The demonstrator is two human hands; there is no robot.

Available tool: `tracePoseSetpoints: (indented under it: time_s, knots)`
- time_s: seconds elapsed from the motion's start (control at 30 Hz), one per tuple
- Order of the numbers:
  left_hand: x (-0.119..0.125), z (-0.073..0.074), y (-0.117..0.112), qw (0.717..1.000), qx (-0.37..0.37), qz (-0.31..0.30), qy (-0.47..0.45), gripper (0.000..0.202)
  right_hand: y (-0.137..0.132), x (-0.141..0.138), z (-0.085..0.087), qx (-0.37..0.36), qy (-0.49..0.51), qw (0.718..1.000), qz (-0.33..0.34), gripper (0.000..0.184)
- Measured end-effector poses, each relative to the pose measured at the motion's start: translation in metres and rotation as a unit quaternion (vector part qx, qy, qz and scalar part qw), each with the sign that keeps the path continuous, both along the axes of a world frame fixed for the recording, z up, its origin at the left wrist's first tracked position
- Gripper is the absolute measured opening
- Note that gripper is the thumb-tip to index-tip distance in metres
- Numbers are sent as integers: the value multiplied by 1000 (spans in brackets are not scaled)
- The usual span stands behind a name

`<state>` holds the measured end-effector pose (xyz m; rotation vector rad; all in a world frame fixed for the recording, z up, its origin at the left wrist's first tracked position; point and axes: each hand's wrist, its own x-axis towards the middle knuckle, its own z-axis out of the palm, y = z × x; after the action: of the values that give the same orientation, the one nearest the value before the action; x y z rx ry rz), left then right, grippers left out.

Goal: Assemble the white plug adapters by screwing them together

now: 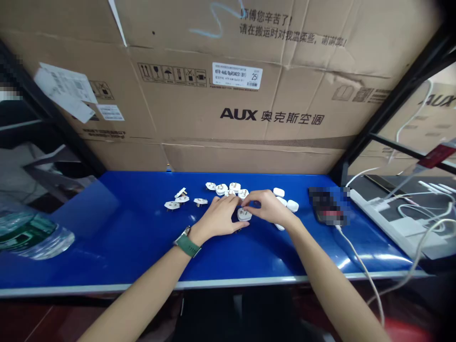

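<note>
A blue tabletop (pixel 117 237) fills the lower frame, backed by a wall of brown cardboard boxes (pixel 199 137) printed in black, with a white label (pixel 237 76) at upper centre. A black metal frame (pixel 395 95) slants up the right side, glare streaking the tabletop's right end.

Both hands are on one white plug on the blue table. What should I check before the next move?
1. Grip: left hand and right hand both grip the plug: ok.
2. Plug's pins: covered by the hands: cannot tell.
3. Plug resting on the blue table or lifted off it: cannot tell.
4. Loose plugs lie just behind the hands, likely within easy reach: ok.
5. White caps lie beside the right hand: ok.
6. Cable runs off the table's front edge, apart from the right forearm: ok.
</note>
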<state>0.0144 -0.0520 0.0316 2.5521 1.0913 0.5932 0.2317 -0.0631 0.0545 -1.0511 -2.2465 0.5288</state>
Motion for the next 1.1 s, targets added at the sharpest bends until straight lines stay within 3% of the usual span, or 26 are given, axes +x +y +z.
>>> tracePoseSetpoints:
  time_s: [0.2, 0.6, 0.87, 1.1]
  knots:
    - [5, -9, 5, 1000, 3, -4, -12, 25, 2, 6, -1, 19, -34, 999, 10, 16]
    - [-4, -15, 26, 999, -27, -34, -7, 28, 22, 5, -21, 39, -44, 997, 54, 14]
    - [-6, -7, 23, 998, -24, -46, 29, 35, 28, 3, -27, 26, -55, 996, 58, 19]
    - [-6, -16, 27, 999, -7, -49, 15, 32, 32, 1, -29, 39, -59, 996, 60, 20]
